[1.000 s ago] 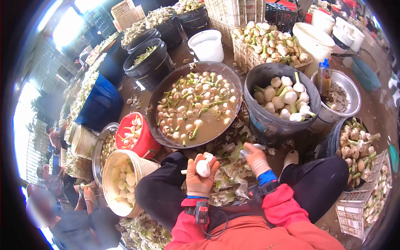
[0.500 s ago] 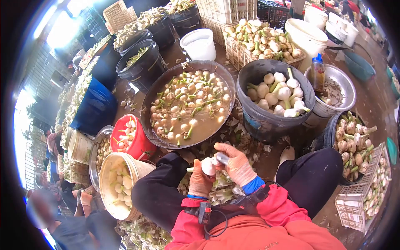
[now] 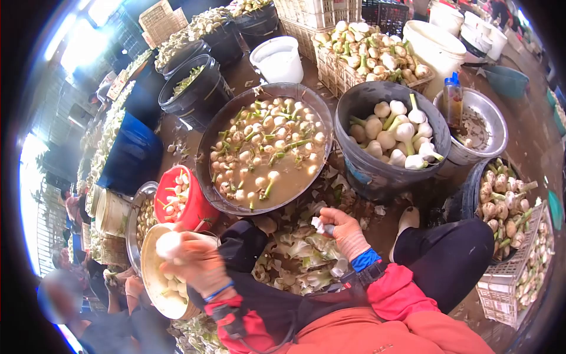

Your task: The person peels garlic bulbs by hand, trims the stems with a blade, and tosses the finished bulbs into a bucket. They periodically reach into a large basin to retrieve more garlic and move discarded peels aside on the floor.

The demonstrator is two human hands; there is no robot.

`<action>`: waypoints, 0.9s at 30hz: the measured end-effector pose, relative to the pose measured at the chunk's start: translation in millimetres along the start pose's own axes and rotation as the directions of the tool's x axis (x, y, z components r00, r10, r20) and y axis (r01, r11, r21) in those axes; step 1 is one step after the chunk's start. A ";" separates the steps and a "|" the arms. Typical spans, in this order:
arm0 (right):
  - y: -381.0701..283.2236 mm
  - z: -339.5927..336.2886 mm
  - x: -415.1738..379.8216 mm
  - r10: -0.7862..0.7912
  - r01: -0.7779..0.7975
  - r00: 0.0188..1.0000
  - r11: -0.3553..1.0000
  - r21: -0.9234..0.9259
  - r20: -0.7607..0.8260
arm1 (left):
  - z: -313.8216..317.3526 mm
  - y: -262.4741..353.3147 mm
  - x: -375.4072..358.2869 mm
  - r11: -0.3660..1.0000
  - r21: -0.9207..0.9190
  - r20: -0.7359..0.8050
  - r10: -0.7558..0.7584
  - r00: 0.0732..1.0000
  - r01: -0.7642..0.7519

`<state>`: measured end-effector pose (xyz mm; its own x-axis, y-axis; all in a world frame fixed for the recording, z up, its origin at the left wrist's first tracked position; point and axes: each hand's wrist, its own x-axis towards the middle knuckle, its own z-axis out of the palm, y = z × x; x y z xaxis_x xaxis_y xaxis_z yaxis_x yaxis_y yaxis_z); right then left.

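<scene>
My left hand (image 3: 200, 259), smeared by motion, holds a peeled white garlic bulb (image 3: 169, 245) over the rim of the cream bucket (image 3: 152, 236) at lower left. Several pale peeled bulbs (image 3: 171, 287) lie inside that bucket, partly covered by the hand. Above the garlic peelings (image 3: 306, 253) between my legs, my right hand (image 3: 346, 231) is closed, thumb and fingers pinched on a small grey-white piece (image 3: 321, 226). Whether this is a tool, a scrap of skin or both, I cannot make out.
A wide basin (image 3: 203, 171) of cloudy water holds trimmed bulbs. Right of it stands a dark bucket (image 3: 365, 168) of stemmed garlic. A red bucket (image 3: 200, 206) is at left, a crate of garlic (image 3: 495, 289) at right. Another person (image 3: 118, 318) sits at lower left.
My left hand has swung left with the bulb, from in front of my body to over the cream bucket. My right hand has parted from the bulb and shifted slightly right.
</scene>
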<state>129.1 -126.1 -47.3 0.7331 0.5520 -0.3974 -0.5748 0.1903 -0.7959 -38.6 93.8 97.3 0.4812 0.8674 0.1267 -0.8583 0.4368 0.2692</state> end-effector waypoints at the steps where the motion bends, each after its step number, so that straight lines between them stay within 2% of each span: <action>1: 3.7 -1.9 2.5 0.001 -0.001 1.000 1.000 0.005 -0.003 | 11.3 11.3 6.5 0.998 -0.044 0.019 0.038 0.999 -0.037; 2: 8.2 -4.7 7.4 -0.032 0.055 0.997 0.922 -0.384 0.067 | 22.2 9.6 9.2 0.998 -0.015 -0.016 0.065 0.998 -0.065; 3: 14.3 -7.1 11.9 -0.034 0.127 0.989 0.695 -0.707 0.144 | 29.0 4.2 13.9 0.996 0.015 -0.050 0.093 0.994 -0.093; 4: 24.9 -8.4 13.5 -0.070 0.150 0.988 0.650 -0.745 0.138 | 27.1 -5.5 18.5 0.996 0.014 -0.051 0.093 0.994 -0.092; 5: 32.8 -4.6 14.7 -0.141 0.206 0.979 0.670 -0.713 0.150 | 21.7 -21.0 22.7 0.993 0.100 -0.020 -0.056 0.998 0.058; 7: 27.1 0.6 13.1 0.125 -0.028 0.988 0.706 -0.708 0.086 | 18.6 -71.3 30.8 0.915 0.258 0.036 -0.330 0.943 0.310; 8: 27.7 1.7 13.3 0.156 -0.044 0.982 0.721 -0.691 0.101 | 11.4 -97.1 35.4 0.848 0.321 -0.083 -0.417 0.905 0.421; 9: 33.9 1.0 14.7 0.149 -0.038 0.983 0.729 -0.683 0.104 | -1.2 -126.4 42.1 0.733 0.408 -0.203 -0.508 0.837 0.544; 10: 38.7 0.3 17.9 0.126 0.001 0.985 0.690 -0.724 0.121 | -13.2 -156.0 48.7 0.554 0.588 -0.315 -0.514 0.798 0.589; 11: 43.3 -1.1 21.9 0.102 0.040 0.985 0.647 -0.761 0.139 | -27.9 -182.2 57.0 0.305 0.761 -0.351 -0.549 0.759 0.573; 12: 50.8 -4.1 24.0 0.027 0.098 0.987 0.674 -0.732 0.157 | -38.6 -206.3 61.7 0.171 0.803 -0.378 -0.594 0.710 0.571; 13: 46.6 -3.7 23.7 0.065 0.044 0.988 0.748 -0.663 0.138 | -79.6 -230.4 73.8 0.036 0.849 -0.403 -0.602 0.689 0.528; 14: 44.6 -4.3 24.5 0.085 0.005 0.990 0.780 -0.626 0.115 | -106.7 -248.6 87.6 -0.048 0.824 -0.447 -0.666 0.597 0.564; 15: 45.7 -6.1 27.1 0.107 -0.033 0.990 0.810 -0.586 0.091 | -152.8 -273.1 99.6 -0.214 0.930 -0.365 -0.629 0.687 0.299; 16: 50.9 -9.4 31.5 0.115 -0.054 0.991 0.827 -0.559 0.074 | -143.4 -286.0 107.8 -0.457 0.887 -0.377 -0.623 0.686 0.073; 17: 53.3 -12.2 36.5 0.105 -0.045 0.992 0.803 -0.594 0.066 | -136.0 -297.5 116.0 -0.649 0.743 -0.386 -0.613 0.690 -0.161; 18: 56.3 -15.2 39.1 0.103 -0.055 0.993 0.825 -0.563 0.053 | -161.7 -311.0 124.6 -0.646 0.746 -0.385 -0.619 0.685 -0.164; 20: 52.6 -18.5 44.1 0.102 -0.070 0.994 0.847 -0.527 0.032 | -240.1 -334.9 143.6 -0.538 0.835 -0.391 -0.726 0.566 -0.114; 21: 48.3 -17.6 43.3 0.099 -0.077 0.995 0.852 -0.518 0.016 | -235.7 -332.8 146.2 -0.540 0.833 -0.395 -0.730 0.558 -0.117; 22: 46.3 -17.0 43.8 0.096 -0.082 0.995 0.858 -0.508 0.000 | -228.5 -326.8 147.3 -0.491 0.757 -0.272 -0.836 0.476 -0.431; 23: 46.7 -17.8 45.5 0.096 -0.085 0.995 0.862 -0.500 -0.005 | -218.4 -323.4 146.8 -0.377 0.607 -0.174 -0.922 0.346 -0.700; 24: 47.2 -18.2 46.2 0.088 -0.079 0.996 0.853 -0.516 -0.006 | -223.7 -324.3 141.9 -0.517 0.854 -0.387 -0.712 0.586 -0.064; 25: 47.0 -17.9 45.7 0.081 -0.071 0.997 0.844 -0.532 -0.005 | -212.8 -319.3 139.4 -0.520 0.851 -0.388 -0.714 0.583 -0.070; 27: 42.2 -15.4 43.4 0.079 -0.070 0.997 0.848 -0.525 -0.006 | -163.4 -294.2 127.5 -0.484 0.828 -0.560 -0.693 0.455 0.283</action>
<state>142.3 -106.6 -105.1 0.6879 0.5601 -0.4615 -0.3480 -0.3034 -0.8870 246.2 114.9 -121.7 0.7139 0.2249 -0.6632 0.6986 -0.1635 0.6966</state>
